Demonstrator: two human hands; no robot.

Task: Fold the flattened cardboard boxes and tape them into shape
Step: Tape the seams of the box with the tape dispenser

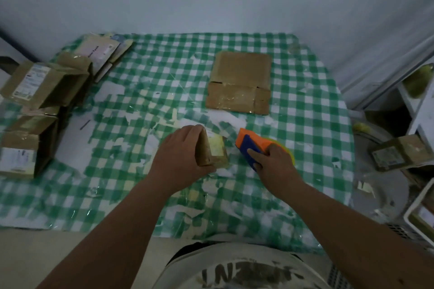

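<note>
Table centre: left hand (180,150) grips a small folded cardboard box (212,151). At its 3 o'clock, right hand (273,163) holds an orange-and-blue tape dispenser (252,145). Flattened cardboard box (239,82) lies at 12 o'clock on checked tablecloth (312,124).

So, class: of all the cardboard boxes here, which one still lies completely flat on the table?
The flattened box at the far middle of the checked cloth; the box in the left hand and the stacked boxes at left are folded up.
</note>
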